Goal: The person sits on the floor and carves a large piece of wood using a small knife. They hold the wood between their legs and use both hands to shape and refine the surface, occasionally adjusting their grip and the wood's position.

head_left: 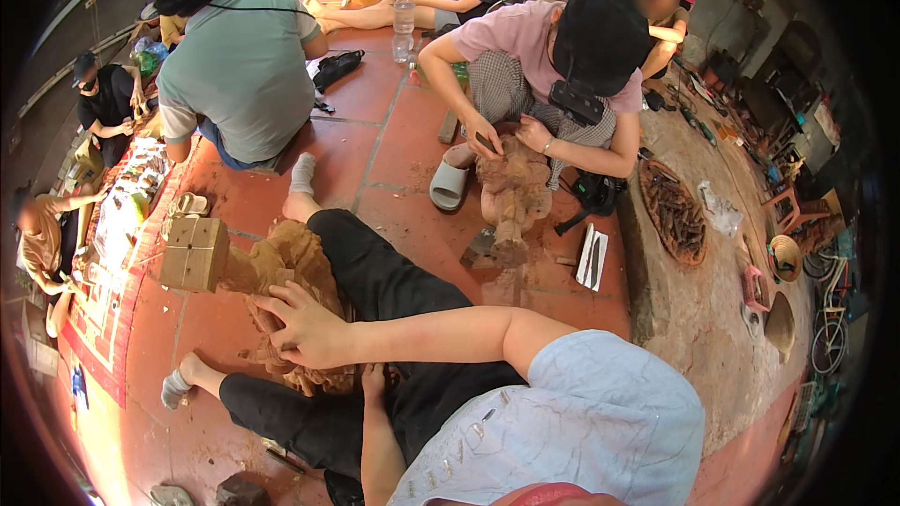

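Note:
A brown wood carving [291, 257] with a square block base [194, 255] lies between my outstretched legs. My right hand [307, 326] rests across its side with the fingers spread, and I see no tool in it. Lower down, my left hand [373, 382] is against the carving's near edge by my thigh. Its fingers are mostly hidden there, so whether it grips the wood cannot be seen.
Ahead on the right, a co-worker in a pink shirt works on another wood carving [511, 201]. Blades lie on a white sheet [591, 257] nearby. A grey slipper [449, 185], a water bottle [403, 26] and a basket of wood pieces [671, 212] are around. Several other people sit farther off.

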Demonstrator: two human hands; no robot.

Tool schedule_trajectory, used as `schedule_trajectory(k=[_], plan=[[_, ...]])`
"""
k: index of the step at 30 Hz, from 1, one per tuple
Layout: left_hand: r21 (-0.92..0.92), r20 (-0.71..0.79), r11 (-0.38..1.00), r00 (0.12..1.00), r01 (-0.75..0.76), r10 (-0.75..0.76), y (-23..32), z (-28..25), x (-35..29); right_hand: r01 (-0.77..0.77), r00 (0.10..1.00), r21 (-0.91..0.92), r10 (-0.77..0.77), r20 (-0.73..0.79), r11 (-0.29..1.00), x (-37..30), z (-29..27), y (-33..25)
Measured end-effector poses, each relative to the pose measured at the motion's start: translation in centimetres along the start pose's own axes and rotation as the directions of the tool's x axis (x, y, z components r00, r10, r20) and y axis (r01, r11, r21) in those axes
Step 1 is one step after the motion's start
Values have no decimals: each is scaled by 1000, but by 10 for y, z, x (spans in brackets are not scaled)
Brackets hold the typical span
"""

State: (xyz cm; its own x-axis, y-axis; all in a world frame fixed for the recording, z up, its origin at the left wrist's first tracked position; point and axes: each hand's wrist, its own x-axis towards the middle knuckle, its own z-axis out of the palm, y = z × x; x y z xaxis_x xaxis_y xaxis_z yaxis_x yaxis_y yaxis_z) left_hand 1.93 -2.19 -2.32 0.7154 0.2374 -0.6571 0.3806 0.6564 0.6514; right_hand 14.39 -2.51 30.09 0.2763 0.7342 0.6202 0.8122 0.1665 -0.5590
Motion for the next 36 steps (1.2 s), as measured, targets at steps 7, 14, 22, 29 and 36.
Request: schedule_trajectory(k=[7,14,22,29,36], plan=[[9,-7,1000,1000,-2,2,7,15,-15,11,997,36,-9,-77,999,7,-4,13],[81,-45,996,998,-43,46,0,6,-5,65,997,-13,-66,-28,998,12,-8,2],[-62,-95,998,995,-15,9,9,16,-17,99,995,-47,-99,-9,994,-1,-7,1],[293,-31,921,961,-256,276,8,5,-18,148,988,48,-149,33,988,10,-3,19],[133,-125,990,990,-43,60,7,14,-20,91,980,-20,-86,179,996,17,-20,24]])
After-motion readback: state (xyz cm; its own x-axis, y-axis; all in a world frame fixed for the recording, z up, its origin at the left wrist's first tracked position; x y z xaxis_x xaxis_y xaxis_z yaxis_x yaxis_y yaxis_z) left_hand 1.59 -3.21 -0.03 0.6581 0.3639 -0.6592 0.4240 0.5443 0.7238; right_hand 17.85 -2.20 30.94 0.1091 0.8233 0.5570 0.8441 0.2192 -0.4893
